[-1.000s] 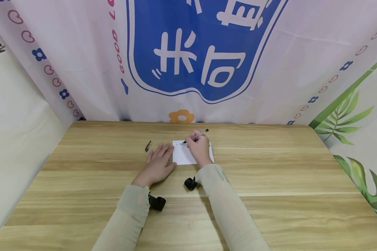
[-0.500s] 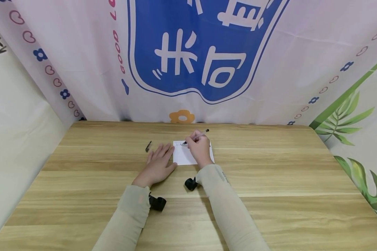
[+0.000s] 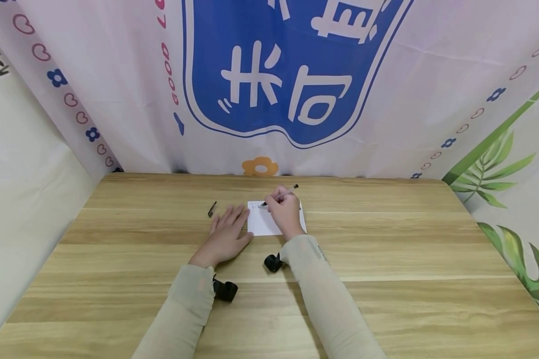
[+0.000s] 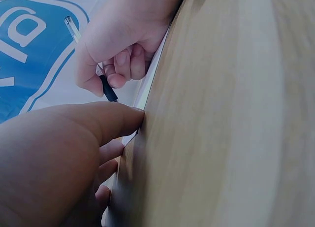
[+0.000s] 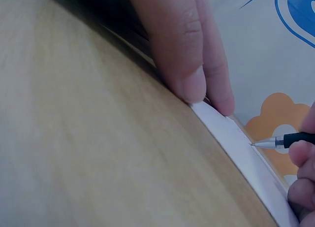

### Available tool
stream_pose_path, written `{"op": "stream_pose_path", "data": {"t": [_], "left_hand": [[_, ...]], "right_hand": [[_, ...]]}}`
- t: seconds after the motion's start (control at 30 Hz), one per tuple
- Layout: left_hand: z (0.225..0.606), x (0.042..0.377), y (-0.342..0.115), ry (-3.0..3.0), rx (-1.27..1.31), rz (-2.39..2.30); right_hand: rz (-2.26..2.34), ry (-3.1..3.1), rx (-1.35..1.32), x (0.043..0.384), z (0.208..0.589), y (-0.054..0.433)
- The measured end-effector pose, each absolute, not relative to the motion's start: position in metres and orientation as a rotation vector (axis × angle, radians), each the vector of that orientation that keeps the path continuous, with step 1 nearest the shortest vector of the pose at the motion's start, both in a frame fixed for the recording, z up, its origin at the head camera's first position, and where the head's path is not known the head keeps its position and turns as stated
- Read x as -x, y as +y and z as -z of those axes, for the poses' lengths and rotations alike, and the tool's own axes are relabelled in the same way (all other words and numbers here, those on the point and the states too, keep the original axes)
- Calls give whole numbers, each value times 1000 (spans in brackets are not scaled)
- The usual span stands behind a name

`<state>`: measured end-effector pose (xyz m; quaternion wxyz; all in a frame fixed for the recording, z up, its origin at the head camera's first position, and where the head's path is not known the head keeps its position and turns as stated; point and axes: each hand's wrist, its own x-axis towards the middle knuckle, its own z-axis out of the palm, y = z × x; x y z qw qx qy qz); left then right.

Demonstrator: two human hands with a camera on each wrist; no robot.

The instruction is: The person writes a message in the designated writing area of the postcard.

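Observation:
In the head view a white sheet of paper (image 3: pixel 264 223) lies on the wooden table, with small dark marks along its top left. My right hand (image 3: pixel 286 212) pinches a pen (image 3: pixel 284 193) with a clear barrel and black grip. In the right wrist view the pen's tip (image 5: pixel 253 145) meets the paper (image 5: pixel 236 148). My left hand (image 3: pixel 224 237) lies flat with fingers spread, its fingertips and thumb touching the paper's left edge. A dark pen cap (image 3: pixel 212 209) lies just beyond the left fingers. The right hand covers the paper's right part in the head view.
The wooden table (image 3: pixel 408 249) reaches back to a printed cloth (image 3: pixel 377 149) hanging along its far edge. Black wrist cameras sit at both cuffs, the left one (image 3: pixel 225 290) and the right one (image 3: pixel 273 263), close to the tabletop.
More dark marks show at the paper's top left. The right hand and pen shift only very slightly; the left hand stays in place.

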<state>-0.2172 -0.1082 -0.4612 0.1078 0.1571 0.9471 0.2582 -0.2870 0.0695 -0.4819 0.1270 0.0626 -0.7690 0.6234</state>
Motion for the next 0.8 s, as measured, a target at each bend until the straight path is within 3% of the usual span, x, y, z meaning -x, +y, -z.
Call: {"op": "stream_pose_path", "data": {"t": [0.8], "left_hand": [[460,217,-108,2784,-462,-770]], "right_hand": [[-1845,-2232,-162,287,481,69]]}}
